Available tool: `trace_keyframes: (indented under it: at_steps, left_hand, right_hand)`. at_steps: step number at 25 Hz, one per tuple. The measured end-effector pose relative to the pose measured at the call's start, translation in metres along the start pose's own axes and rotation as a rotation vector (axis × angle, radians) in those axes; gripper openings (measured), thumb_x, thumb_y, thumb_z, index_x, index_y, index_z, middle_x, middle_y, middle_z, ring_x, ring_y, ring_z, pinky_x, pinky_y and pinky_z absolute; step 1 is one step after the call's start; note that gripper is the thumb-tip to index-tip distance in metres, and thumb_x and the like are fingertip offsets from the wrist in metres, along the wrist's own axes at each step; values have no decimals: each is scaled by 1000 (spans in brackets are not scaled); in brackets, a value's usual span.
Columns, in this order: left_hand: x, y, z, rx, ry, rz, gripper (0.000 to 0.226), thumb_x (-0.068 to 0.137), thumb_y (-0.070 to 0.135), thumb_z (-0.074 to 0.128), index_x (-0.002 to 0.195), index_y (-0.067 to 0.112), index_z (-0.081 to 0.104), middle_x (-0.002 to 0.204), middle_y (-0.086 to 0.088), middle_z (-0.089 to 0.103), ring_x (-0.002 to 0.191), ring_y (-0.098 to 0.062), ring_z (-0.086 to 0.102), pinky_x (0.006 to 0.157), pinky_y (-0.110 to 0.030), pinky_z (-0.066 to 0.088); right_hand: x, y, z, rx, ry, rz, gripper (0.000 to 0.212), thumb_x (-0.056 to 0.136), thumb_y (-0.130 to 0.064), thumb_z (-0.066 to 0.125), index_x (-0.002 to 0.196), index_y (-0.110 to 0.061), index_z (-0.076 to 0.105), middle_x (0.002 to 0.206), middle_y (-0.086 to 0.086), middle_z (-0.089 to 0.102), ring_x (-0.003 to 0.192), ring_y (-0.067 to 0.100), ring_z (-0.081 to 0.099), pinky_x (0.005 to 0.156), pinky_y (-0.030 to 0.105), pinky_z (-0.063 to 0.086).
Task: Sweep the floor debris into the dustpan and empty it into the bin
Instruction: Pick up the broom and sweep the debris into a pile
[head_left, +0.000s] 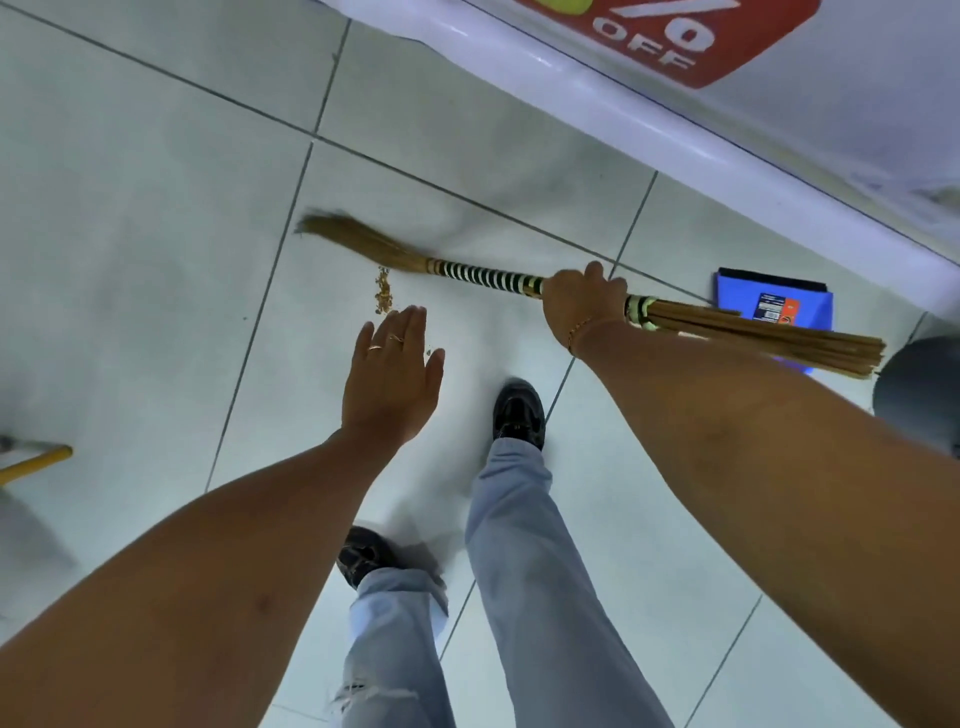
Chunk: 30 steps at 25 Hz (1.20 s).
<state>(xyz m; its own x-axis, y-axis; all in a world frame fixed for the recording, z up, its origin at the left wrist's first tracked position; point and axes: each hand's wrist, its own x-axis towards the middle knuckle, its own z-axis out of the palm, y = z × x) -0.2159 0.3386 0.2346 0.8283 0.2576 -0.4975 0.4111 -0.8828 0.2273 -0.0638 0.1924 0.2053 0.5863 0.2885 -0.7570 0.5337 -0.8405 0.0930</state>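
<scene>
My right hand (582, 306) grips a stick broom (483, 275) by its black-and-white banded shaft, held almost level above the floor. Its bristle tip (343, 234) points left and looks blurred. A small pile of brown debris (383, 293) lies on the white tile just below the bristles. My left hand (392, 374) hovers flat, fingers apart and holding nothing, just below the debris. A blue dustpan (774, 301) with a black edge lies on the floor at the right, partly behind the broom's bundled stick end. A grey rounded bin (924, 395) shows at the right edge.
A white counter base (675, 104) with a red discount sign runs diagonally across the top right. A yellow-handled tool (36, 462) pokes in at the left edge. My legs in light jeans and black shoes (519, 415) stand on the tiled floor.
</scene>
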Motion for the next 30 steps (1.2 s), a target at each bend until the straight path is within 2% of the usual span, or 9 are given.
trace_keyframes:
  at_steps: [5,7,9,11,14,16,18,23,30]
  left_hand:
    - [-15,20,4,13,-52,17,53,97,29,36,142,3,27,146,-16,39,139,-27,30,117,-41,14]
    - [-22,26,5,22,-68,50,52,97,29,36,142,4,27,147,-15,38,139,-27,29,118,-41,13]
    - [-28,28,6,27,-76,58,51,97,29,35,141,4,28,146,-15,39,139,-27,30,117,-41,14]
    - [-30,28,8,43,-65,61,52,96,30,33,139,2,32,143,-17,44,136,-29,35,115,-43,18]
    - [-29,27,9,59,-55,48,51,95,28,37,137,0,35,139,-19,48,133,-31,40,114,-45,22]
    - [-24,25,8,64,-62,30,50,96,27,39,138,0,33,141,-19,46,135,-30,37,115,-44,19]
    - [-17,24,7,62,-60,19,51,96,27,39,140,1,31,143,-18,43,137,-29,34,116,-43,16]
    - [-1,16,3,44,-31,3,51,97,28,36,141,5,28,146,-14,40,139,-24,30,117,-41,12]
    - [-12,-25,-3,19,16,36,52,97,29,36,141,4,27,146,-16,39,139,-25,30,117,-41,13]
  right_hand:
    - [-36,23,40,35,1,7,30,95,-3,40,121,-7,54,119,7,60,119,32,45,93,43,40]
    - [-47,39,57,11,50,-30,33,92,-1,44,122,-8,54,119,5,59,111,33,50,82,39,42]
    - [-55,54,69,-15,136,-44,35,81,3,57,115,-8,61,110,4,63,92,33,58,64,34,38]
    - [-55,69,72,19,208,1,37,76,7,58,110,-6,63,107,6,64,84,35,59,59,34,33]
    - [-38,78,54,171,204,95,44,86,8,40,127,-5,50,129,9,50,103,39,49,72,42,39]
    - [-19,73,38,202,157,185,45,89,7,40,132,-5,45,133,10,46,112,39,44,85,45,41]
    - [-4,61,28,205,88,236,42,92,1,42,133,-4,45,131,11,49,119,38,42,92,46,41]
    - [-8,25,34,168,-30,192,40,91,-2,47,132,-2,47,126,10,51,120,35,43,93,48,44]
    - [-62,-15,74,136,-128,183,40,93,-2,42,134,-3,44,130,9,48,117,34,44,92,47,44]
